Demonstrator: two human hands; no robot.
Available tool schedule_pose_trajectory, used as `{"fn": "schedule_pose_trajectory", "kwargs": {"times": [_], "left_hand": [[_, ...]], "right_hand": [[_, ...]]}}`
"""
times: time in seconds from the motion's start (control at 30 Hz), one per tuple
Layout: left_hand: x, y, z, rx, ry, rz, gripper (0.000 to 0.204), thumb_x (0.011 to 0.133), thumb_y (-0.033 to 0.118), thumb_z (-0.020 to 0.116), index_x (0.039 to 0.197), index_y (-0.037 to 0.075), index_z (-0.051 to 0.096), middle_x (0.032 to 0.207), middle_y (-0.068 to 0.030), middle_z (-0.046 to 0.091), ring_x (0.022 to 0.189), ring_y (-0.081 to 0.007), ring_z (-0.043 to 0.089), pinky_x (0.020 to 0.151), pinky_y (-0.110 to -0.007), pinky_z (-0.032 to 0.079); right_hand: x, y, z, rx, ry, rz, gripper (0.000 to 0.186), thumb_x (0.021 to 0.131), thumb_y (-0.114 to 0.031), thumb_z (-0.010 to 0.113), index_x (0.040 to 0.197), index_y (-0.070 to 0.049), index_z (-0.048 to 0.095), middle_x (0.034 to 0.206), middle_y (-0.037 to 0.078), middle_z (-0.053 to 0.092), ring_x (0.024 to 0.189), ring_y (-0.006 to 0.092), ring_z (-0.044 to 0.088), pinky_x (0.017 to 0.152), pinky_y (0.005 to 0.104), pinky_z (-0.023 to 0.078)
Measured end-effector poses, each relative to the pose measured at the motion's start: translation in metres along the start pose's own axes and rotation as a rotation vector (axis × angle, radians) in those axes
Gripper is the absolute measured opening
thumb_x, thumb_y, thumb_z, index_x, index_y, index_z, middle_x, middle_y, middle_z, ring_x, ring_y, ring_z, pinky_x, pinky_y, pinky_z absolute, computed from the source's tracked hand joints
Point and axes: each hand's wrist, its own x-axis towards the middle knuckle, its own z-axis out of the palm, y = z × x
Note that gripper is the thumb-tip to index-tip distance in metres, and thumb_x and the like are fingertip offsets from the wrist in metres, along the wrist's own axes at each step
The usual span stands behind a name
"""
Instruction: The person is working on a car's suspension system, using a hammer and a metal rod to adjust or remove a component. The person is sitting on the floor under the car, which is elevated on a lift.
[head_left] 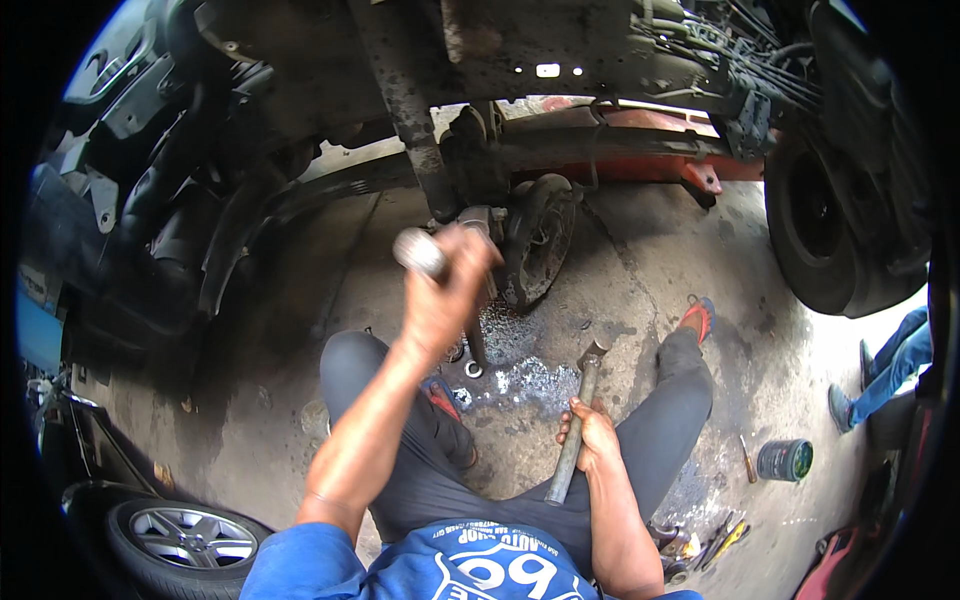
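Both hands are occupied. Left hand [445, 290], raised at arm's length, is clenched around a short metal cylinder [420, 252] held just beside the wheel hub [535, 245] of a jacked-up vehicle. Right hand [592, 435] grips the shaft of a hammer [575, 425] low between the seated person's legs, its head resting toward the wet patch [520, 385] on the concrete floor [680, 260]. 1 wrench [475, 350] stands near the hub; loose tools [725, 540] and a green can [785, 460] lie to the right. Judged risks: a glancing hammer blow could strike the left fingers holding the cylinder, and the wet floor could let a foot or dropped part slide.
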Motion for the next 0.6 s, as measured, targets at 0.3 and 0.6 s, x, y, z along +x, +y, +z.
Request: {"fn": "schedule_pose_trajectory", "kwargs": {"times": [0.3,0.6], "left_hand": [[0.137,0.077,-0.022,-0.144,0.304,0.346,0.044,0.099,0.043,0.064,0.076,0.005,0.061,0.053,0.004,0.043,0.045,-0.0065,0.043,0.044,-0.025,0.035],[0.156,0.043,-0.024,-0.064,0.375,0.369,0.04,0.099,0.033,0.067,0.072,0.005,0.059,0.055,0.0015,0.049,0.042,-0.0083,0.048,0.04,-0.026,0.037]], "right_hand": [[0.023,0.02,-0.014,0.109,-0.122,0.213,0.003,0.103,-0.014,0.05,0.101,-0.014,0.047,0.078,0.001,0.046,0.06,0.0097,0.043,0.052,0.0265,0.04],[0.026,0.019,-0.008,-0.024,-0.031,0.185,0.005,0.103,-0.017,0.054,0.103,-0.014,0.05,0.075,0.001,0.048,0.06,0.0102,0.043,0.051,0.0273,0.039]]}}
